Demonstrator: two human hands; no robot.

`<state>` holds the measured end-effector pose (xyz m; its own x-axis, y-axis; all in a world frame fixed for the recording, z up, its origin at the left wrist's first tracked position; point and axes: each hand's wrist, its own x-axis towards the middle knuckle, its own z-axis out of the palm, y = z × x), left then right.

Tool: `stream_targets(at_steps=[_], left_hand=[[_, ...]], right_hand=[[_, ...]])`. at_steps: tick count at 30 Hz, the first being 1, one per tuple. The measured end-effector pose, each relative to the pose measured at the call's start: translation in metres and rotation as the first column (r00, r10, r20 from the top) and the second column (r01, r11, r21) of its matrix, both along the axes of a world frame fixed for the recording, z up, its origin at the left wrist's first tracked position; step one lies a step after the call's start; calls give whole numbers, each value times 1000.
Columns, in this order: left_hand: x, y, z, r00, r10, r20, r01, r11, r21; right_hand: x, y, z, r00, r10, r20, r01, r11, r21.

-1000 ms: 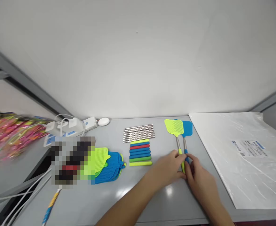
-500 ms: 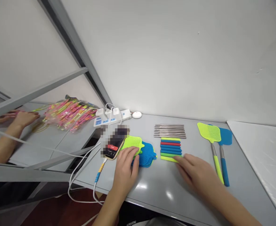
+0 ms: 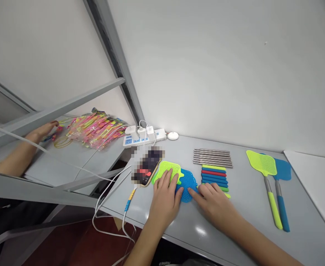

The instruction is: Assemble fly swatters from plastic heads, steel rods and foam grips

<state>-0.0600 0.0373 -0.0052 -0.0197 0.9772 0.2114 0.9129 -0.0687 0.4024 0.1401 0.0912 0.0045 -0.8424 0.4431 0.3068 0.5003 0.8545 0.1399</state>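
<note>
My left hand (image 3: 166,194) lies with fingers stretched out on a yellow-green fly swatter head (image 3: 170,169). Partly under that head, blue fly swatter heads (image 3: 188,181) are piled. My right hand (image 3: 214,201) is at their right edge; its index finger points out and touches the blue mesh, while the other fingers bend. Beside it, partly covered by the hand, lies a row of coloured handle grips (image 3: 214,177) in yellow-green, blue, red and green. Several thin metal rods (image 3: 212,157) lie side by side behind the grips.
A yellow-green fly swatter (image 3: 272,201) and a blue one (image 3: 283,207) lie at the right. A phone (image 3: 151,162) on a cable rests left of my hands, before a power strip (image 3: 159,136). Beyond a metal frame are bagged colourful items (image 3: 96,129) and another person's arm (image 3: 21,155).
My right hand has moved left from the grips to the blue swatter heads. The left hand remains on the yellow-green head. The view has shifted, and the other person's arm has moved.
</note>
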Motion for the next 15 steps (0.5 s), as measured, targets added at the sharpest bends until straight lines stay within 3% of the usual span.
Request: stream_targets(at_steps=[9, 15], left_hand=[[-1, 1, -1, 1000, -2, -5, 2, 999, 55], [0, 0, 3, 998, -47, -39, 50, 995, 81]], right_hand=[[12, -3, 7, 994, 31, -106, -31, 1000, 4], [7, -1, -3, 996, -22, -92, 21, 1000, -12]])
